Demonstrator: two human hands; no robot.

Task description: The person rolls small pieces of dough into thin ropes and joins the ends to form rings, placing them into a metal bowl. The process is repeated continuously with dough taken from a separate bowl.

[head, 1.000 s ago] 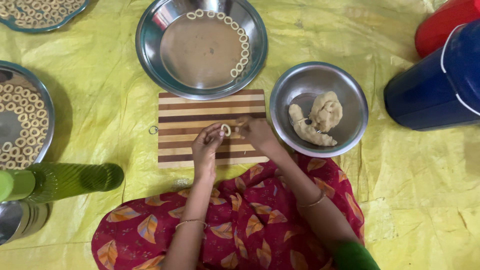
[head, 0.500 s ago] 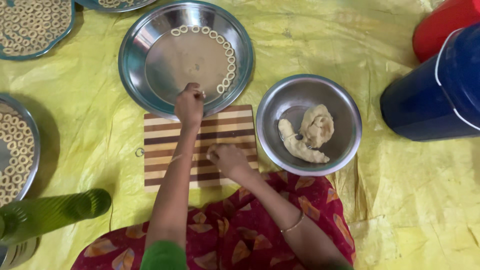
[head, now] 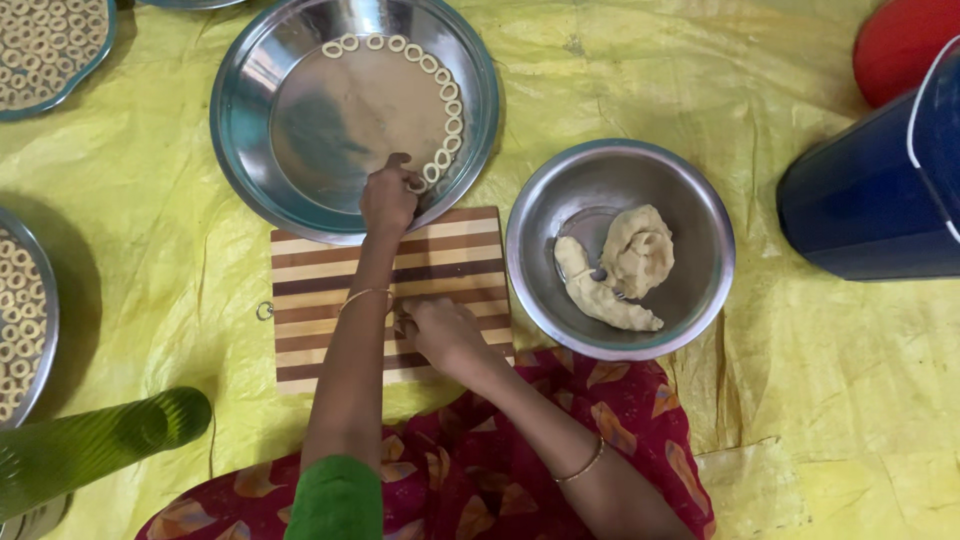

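My left hand (head: 388, 198) reaches over the striped wooden cutting board (head: 450, 255) into the big steel plate (head: 262, 112), its fingertips pinching a small dough ring (head: 416, 185) at the lower end of a curved row of dough rings (head: 440, 95). My right hand (head: 443, 333) rests on the board with fingers curled; whether anything lies under it is hidden. A steel bowl (head: 690, 215) to the right holds lumps of pale dough (head: 625, 265).
Two plates full of dough rings lie at the left edge (head: 22, 310) and top left (head: 50, 40). A green bottle (head: 95, 445) lies at lower left. A blue container (head: 880, 190) and a red one (head: 905, 40) stand on the right. Yellow sheet (head: 800, 400) covers the floor.
My left hand carried a dough ring from the board up into the big plate and now sets it at the row's end. My right hand stayed on the board.
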